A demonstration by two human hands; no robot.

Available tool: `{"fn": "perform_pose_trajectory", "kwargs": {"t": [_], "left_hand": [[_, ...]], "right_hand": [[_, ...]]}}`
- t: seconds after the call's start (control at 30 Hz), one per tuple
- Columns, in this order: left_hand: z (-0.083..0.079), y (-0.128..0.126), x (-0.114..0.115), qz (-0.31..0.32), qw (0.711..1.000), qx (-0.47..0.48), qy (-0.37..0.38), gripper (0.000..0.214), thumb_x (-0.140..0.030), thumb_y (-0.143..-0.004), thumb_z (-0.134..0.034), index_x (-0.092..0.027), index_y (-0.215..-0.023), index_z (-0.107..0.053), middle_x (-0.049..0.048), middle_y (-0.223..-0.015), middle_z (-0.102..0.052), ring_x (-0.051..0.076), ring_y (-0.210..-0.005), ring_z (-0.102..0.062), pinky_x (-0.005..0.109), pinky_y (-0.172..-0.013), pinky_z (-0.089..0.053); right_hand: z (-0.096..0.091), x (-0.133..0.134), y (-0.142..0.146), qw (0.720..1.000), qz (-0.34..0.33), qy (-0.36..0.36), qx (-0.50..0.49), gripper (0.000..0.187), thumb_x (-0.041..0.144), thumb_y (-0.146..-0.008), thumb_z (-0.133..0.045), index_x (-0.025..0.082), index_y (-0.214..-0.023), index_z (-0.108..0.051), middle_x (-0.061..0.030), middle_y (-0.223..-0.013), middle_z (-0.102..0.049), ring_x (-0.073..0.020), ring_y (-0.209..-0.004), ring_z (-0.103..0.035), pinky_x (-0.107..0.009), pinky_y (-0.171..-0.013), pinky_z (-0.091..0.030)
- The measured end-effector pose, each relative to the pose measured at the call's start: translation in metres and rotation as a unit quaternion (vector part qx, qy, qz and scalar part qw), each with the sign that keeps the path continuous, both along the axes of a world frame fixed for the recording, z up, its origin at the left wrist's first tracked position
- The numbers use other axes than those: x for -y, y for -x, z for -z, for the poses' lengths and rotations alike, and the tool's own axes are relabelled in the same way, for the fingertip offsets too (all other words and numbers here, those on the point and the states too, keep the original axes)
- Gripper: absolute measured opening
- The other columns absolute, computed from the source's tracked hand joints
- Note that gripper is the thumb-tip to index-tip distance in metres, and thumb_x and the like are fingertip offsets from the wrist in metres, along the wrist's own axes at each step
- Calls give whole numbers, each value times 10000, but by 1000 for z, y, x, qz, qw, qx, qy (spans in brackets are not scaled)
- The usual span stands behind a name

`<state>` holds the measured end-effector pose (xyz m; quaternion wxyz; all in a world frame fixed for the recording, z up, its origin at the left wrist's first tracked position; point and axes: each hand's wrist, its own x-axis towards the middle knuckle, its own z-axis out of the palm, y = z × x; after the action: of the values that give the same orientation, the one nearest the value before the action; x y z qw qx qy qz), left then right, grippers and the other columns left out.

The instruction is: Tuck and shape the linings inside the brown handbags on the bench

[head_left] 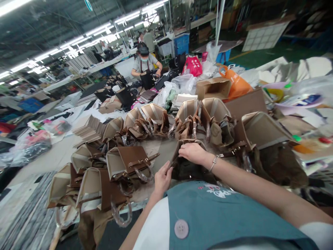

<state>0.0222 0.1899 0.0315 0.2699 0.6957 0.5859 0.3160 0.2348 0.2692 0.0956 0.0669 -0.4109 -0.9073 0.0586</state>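
A dark brown, part-made handbag (191, 169) is right in front of my body, its opening facing up. My left hand (163, 176) pinches the bag's left edge between thumb and fingers. Over the opening, my right hand (193, 153) is closed with bent fingers on the upper left part of the bag; the fingertips are partly hidden. A flat greyish-brown panel (164, 152) lies just beyond my left hand. Close to the left stands a brown handbag (132, 158) with a buckled strap and a plastic-wrapped handle.
Several similar tan-lined bags (153, 116) form an arc around the work spot. A large bag (266, 130) stands at the right. Further off are stacked boards (90, 128), a cardboard box (212, 88) and an orange bag (235, 81). Across the table a co-worker (145, 66) handles a black bag.
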Motion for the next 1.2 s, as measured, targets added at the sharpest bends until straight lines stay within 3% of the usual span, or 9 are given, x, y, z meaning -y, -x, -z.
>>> {"fn": "perform_pose_trajectory", "kwargs": {"t": [0.47,0.83,1.0,1.2], "left_hand": [[-2,0,-1,-6,999,32,13,336,-340,-878,-462,-207,-1147,-613,45,-1176,-633,186,-1101,-575,355,-997,-438],[-5,2,-2,-7,999,20,28,344,-344,-884,-444,-186,-1143,-607,60,-1165,-638,188,-1079,-583,339,-967,-449],[-15,0,-7,7,998,-54,21,281,-290,-868,-444,-191,-1046,-638,53,-979,-695,178,-886,-636,291,-788,-498],[-26,-2,-16,19,985,-171,13,243,-307,-868,-437,-188,-871,-648,45,-785,-673,163,-725,-620,241,-636,-432]], "right_hand": [[2,-6,11,1000,3,-15,-26,238,320,-916,-480,150,-876,-643,-91,-872,-640,-195,-855,-583,-264,-716,-378],[4,-9,16,999,16,-6,-38,218,312,-910,-487,159,-867,-636,-71,-875,-641,-194,-838,-589,-267,-674,-372],[2,-9,18,999,27,-3,-40,206,312,-912,-489,148,-911,-614,-80,-883,-644,-195,-847,-590,-253,-669,-363],[1,-12,18,999,13,-11,-34,194,302,-901,-506,217,-1047,-600,-47,-882,-636,-182,-840,-584,-245,-637,-340]]}}
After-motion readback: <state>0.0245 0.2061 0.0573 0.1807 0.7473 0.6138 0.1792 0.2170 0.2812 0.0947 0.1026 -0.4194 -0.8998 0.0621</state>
